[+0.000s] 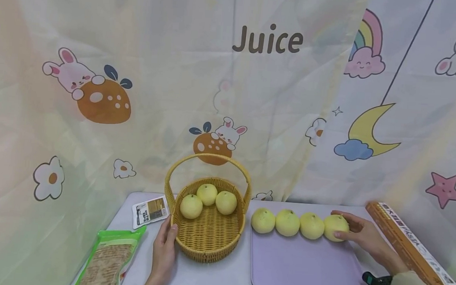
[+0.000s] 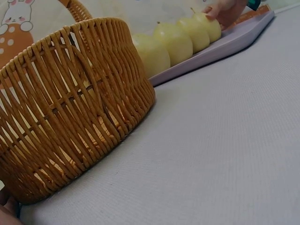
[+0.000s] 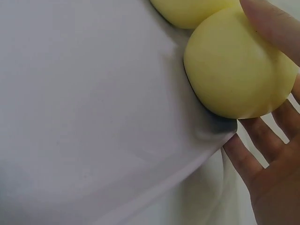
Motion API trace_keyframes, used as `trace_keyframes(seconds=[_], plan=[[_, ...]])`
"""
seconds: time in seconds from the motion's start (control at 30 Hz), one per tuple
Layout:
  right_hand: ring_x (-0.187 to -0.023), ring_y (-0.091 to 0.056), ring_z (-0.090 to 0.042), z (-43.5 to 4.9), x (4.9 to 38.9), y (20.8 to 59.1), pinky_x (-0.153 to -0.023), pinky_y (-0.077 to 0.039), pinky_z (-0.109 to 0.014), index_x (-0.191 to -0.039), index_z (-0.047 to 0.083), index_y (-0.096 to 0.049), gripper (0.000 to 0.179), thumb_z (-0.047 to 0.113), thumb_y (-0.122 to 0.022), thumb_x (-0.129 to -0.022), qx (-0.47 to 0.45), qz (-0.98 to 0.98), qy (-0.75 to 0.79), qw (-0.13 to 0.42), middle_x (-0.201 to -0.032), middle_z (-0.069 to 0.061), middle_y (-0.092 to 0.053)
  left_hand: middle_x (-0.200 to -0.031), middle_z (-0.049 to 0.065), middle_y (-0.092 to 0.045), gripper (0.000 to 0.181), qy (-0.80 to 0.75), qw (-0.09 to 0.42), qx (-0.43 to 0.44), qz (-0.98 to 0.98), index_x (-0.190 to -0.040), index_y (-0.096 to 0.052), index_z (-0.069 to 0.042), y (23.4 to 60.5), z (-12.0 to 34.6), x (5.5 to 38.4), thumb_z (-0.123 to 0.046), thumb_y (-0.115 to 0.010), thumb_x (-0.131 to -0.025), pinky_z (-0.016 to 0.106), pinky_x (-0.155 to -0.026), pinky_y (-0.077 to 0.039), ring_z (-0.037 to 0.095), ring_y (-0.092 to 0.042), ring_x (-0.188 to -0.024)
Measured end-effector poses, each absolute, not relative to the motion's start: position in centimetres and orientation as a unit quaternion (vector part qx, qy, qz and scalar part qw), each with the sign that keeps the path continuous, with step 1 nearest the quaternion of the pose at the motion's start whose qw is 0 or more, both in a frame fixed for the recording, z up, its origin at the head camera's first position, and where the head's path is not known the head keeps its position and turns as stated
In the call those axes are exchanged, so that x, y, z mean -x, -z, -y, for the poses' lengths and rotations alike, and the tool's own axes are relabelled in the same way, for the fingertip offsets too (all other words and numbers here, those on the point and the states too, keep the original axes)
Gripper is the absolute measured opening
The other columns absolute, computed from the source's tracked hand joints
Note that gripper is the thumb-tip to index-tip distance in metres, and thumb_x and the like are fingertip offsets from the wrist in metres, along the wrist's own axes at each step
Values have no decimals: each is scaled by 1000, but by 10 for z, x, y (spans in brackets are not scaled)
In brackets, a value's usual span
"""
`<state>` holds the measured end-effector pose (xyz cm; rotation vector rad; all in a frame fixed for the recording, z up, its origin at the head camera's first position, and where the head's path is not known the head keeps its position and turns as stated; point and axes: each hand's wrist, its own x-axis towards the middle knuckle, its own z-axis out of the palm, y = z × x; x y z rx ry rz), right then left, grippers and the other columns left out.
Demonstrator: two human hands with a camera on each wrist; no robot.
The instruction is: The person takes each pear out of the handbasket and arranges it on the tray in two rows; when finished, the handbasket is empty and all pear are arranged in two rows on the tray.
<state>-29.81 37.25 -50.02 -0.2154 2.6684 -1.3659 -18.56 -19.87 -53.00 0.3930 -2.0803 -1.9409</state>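
Observation:
In the head view my right hand (image 1: pixel 364 235) holds the rightmost yellow pear (image 1: pixel 336 228), thumb on its front and fingers around its far side. That pear (image 3: pixel 234 65) sits at the tray's corner in the right wrist view. Three more pears (image 1: pixel 287 222) stand beside it in a row along the back of a lilac tray (image 1: pixel 306 271). My left hand (image 1: pixel 163 248) rests against the left side of a wicker basket (image 1: pixel 206 251), its fingers fairly straight. Inside the basket, three pears (image 1: pixel 207 195) lie towards the back, under the raised handle.
Left of the basket lie a small white packet (image 1: pixel 150 212) and a green-edged bag (image 1: pixel 110 258) of brown food. A long orange box (image 1: pixel 415 250) lies right of the tray. A printed curtain (image 1: pixel 156 89) hangs behind the table.

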Motion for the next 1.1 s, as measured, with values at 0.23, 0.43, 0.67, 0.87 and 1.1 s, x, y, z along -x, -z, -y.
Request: trace_keyframes(seconds=[0.23,0.43,0.67,0.87,1.1], plan=[[-146,-44,-55,-371,298,499,-109,-45,-76,-162,5,-41,83,40,-78,-97,78,-892,439,68,-162,-27,-47,-177,14,-22,65,677,131,-136,712,-170,-24,-14,532,199,186,-43,-44,-114,55,-135,-19,37,-21,-164],[-145,-44,-56,-371,295,496,-106,-46,-75,-162,3,-41,82,39,-77,-98,82,-895,433,74,-162,-29,-46,-177,14,-21,65,679,127,-136,711,-170,-23,-15,531,199,185,-42,-44,-114,55,-135,-19,37,-20,-164],[-147,-36,-60,-371,294,492,-108,-40,-81,-163,3,-37,85,38,-78,-98,84,-902,417,74,-163,-31,-42,-177,14,-22,64,676,127,-135,714,-170,-24,-14,530,198,185,-39,-44,-115,56,-135,-19,38,-21,-163],[-147,-32,-63,-370,295,490,-108,-38,-82,-165,3,-31,84,36,-74,-101,90,-904,414,61,-166,-33,-36,-176,15,-24,63,675,130,-134,714,-169,-25,-13,529,197,185,-39,-44,-115,57,-134,-20,38,-23,-163],[-145,-48,-32,-353,296,466,-109,-54,-26,-166,9,-35,82,37,-76,-100,108,-912,396,-26,-165,-27,-41,-176,15,-25,63,676,135,-129,713,-169,-26,-14,532,199,185,-41,-44,-115,56,-134,-21,37,-24,-163]])
